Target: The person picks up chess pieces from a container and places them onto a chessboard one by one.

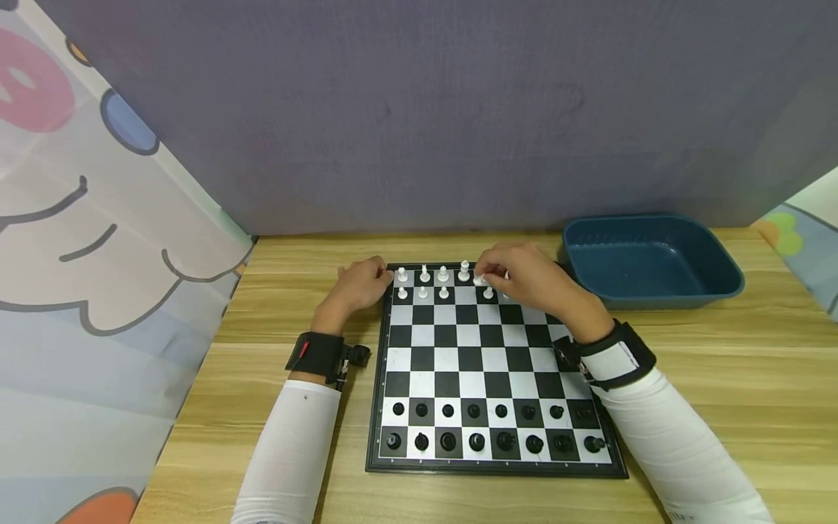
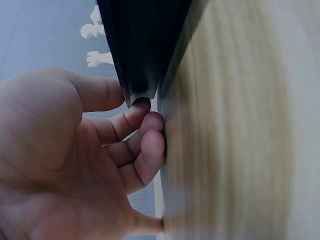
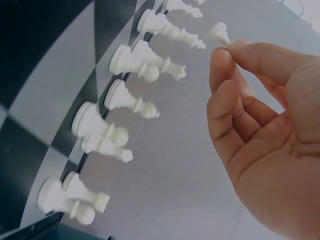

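A black-and-white chessboard (image 1: 468, 315) lies on the wooden table. At its far left corner my left hand (image 1: 362, 282) pinches the board's dark edge (image 2: 145, 45) between thumb and forefinger, the other fingers curled below. My right hand (image 1: 533, 276) is over the far rows and pinches a small white chess piece (image 3: 220, 33) between thumb and fingertips. That piece is tilted, its wide base showing and its top hidden by the fingers. White pieces stand in the two far rows, among them a white king (image 1: 464, 271); the right hand covers some of them.
Two rows of black chess pieces (image 1: 476, 441) stand along the near side of the board. A dark blue plastic tray (image 1: 655, 298) sits right of the board, close to the right forearm. A grey panel (image 1: 406, 131) rises behind the table.
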Motion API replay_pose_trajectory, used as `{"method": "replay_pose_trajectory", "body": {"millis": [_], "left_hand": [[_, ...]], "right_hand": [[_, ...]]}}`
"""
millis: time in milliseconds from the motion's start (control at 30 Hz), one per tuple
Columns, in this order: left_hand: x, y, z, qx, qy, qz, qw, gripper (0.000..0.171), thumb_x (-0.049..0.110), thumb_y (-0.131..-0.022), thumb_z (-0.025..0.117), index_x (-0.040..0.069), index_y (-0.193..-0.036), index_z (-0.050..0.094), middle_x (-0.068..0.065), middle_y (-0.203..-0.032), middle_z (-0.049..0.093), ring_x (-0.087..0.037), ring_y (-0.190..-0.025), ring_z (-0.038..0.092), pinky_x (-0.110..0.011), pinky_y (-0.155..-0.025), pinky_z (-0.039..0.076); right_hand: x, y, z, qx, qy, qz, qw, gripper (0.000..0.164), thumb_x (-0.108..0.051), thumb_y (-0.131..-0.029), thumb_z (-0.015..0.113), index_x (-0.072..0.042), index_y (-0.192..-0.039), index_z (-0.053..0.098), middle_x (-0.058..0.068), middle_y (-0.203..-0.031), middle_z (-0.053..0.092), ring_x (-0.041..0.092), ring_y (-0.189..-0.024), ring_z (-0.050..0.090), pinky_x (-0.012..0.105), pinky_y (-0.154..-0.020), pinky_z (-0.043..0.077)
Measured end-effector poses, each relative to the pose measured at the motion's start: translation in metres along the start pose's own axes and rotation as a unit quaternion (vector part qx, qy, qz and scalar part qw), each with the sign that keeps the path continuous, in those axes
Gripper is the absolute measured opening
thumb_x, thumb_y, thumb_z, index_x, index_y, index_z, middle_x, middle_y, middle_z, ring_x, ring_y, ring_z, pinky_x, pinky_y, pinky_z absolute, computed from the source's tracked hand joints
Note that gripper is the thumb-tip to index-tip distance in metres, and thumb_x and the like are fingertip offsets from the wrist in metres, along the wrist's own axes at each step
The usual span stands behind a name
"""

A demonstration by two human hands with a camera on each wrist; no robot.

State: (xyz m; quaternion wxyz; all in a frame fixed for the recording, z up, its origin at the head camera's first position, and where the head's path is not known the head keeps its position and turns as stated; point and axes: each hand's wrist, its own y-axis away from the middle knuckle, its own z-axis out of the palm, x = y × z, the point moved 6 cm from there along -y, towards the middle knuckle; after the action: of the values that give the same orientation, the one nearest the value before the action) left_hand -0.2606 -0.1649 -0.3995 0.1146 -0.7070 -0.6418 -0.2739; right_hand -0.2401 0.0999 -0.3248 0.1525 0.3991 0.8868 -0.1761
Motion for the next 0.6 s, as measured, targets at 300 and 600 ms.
{"method": "replay_pose_trajectory", "body": {"millis": [300, 600], "left_hand": [[0.002, 0.001, 0.002, -0.001, 0.001, 0.002, 1.0000, 0.025, 0.031, -0.108, 0.046, 0.011, -0.095, 0.053, -0.002, -0.075, 0.049, -0.031, -0.094, 0.060, -0.074, -0.123, 0.001], [0.004, -0.001, 0.003, 0.004, -0.003, 0.007, 1.0000, 0.025, 0.031, -0.108, 0.046, 0.011, -0.095, 0.053, -0.002, -0.076, 0.048, -0.030, -0.093, 0.059, -0.075, -0.122, 0.002]], "right_hand": [[-0.005, -0.006, 0.016, -0.044, 0.005, -0.021, 0.999, 0.012, -0.004, -0.092, 0.074, -0.013, -0.099, 0.077, 0.001, -0.100, 0.076, 0.014, -0.083, 0.068, 0.034, -0.072, 0.057], [-0.005, -0.009, 0.025, -0.065, 0.017, -0.016, 0.998, 0.012, -0.005, -0.094, 0.070, -0.014, -0.098, 0.077, 0.002, -0.101, 0.075, 0.015, -0.083, 0.066, 0.035, -0.073, 0.056]]}}
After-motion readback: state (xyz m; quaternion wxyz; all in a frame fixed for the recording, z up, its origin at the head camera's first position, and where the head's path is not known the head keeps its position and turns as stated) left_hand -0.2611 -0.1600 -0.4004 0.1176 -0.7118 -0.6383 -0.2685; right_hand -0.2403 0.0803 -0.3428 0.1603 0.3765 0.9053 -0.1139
